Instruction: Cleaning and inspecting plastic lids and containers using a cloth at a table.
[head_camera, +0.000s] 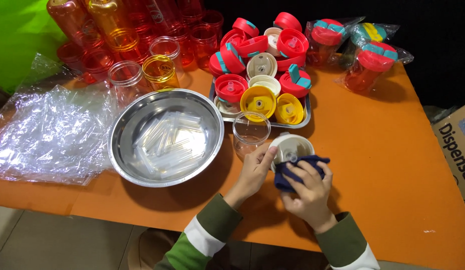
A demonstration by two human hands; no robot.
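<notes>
Olive-green sleeves (220,218) with white and green stripes

We look down on an orange tabletop (392,150) that fills most of the view, evenly lit, with soft shadows under what stands on it. Behind its far edge the background is black. At upper left we see a bright green surface (17,35). Below the near edge lies a pale grey floor (52,240). A cardboard box (455,150) stands at the right.

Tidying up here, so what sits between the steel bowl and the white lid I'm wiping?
A clear empty cup stands between the bowl and lid, seen in the head view.
</notes>
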